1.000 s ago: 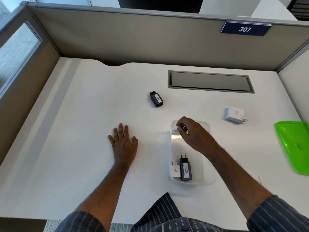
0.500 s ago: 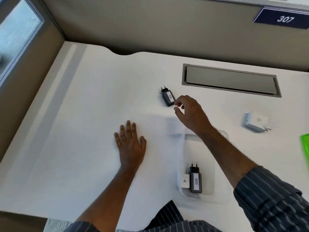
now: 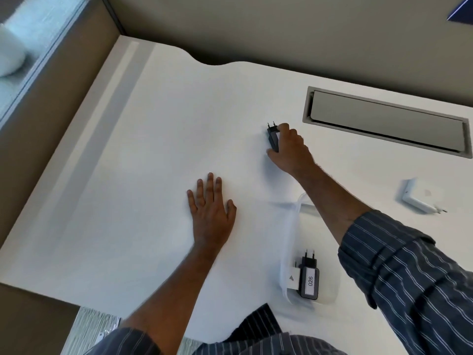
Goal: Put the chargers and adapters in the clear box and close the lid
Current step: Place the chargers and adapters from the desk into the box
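The right hand [image 3: 289, 149] pinches the black charger [image 3: 272, 135] (left hand [image 3: 211, 213] flat, spread, holding nothing); that thin pinch risks dropping it short of the clear box [image 3: 290, 237].

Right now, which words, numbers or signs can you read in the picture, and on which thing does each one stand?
"026": white label on the black charger in the clear box.
Small triangle mark, no words: white adapter beside it.
Unreadable: label on the black charger under the right hand.
Unreadable: blue sign on the partition, cut off.
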